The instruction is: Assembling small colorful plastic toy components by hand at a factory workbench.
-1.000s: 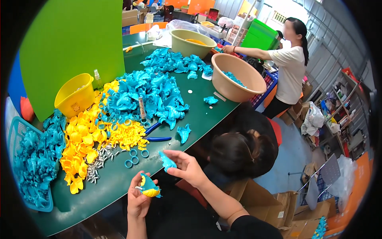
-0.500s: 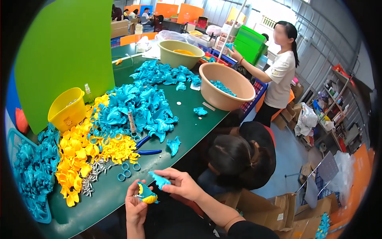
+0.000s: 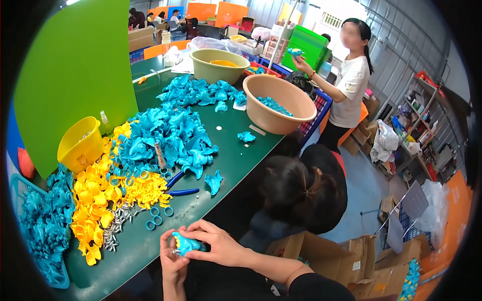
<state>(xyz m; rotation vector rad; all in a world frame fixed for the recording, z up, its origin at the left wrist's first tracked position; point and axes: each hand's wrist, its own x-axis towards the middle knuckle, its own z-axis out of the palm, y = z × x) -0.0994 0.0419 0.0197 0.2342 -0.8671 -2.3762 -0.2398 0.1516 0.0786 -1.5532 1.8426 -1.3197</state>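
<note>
Close to the table's front edge, my left hand [image 3: 172, 261] and my right hand [image 3: 221, 247] are closed around a blue plastic toy part [image 3: 187, 244]. Its left side shows a strip of yellow, and a small metal pin sticks out near my left fingers. My right thumb and fingers press on the blue shell from the right; the underside is hidden in my left palm. Nearest on the table are blue rings [image 3: 157, 219], metal pins [image 3: 119, 216], small yellow pieces [image 3: 145, 189] and blue-handled pliers [image 3: 183, 191]. A loose blue shell [image 3: 213, 182] lies beyond.
Piles of blue shells [image 3: 170, 135] and yellow pieces [image 3: 88, 220] cover the table's left. A blue basket [image 3: 61, 273], yellow bucket [image 3: 98, 145] and two basins [image 3: 296, 125] stand around. A seated person [image 3: 301, 190] bends close at right; another person [image 3: 354, 85] stands behind, holding a blue piece.
The blue shell in my right hand has come down onto the yellow-and-blue part in my left. Both hands now press them together. The standing person has turned and lifted a blue piece slightly.
</note>
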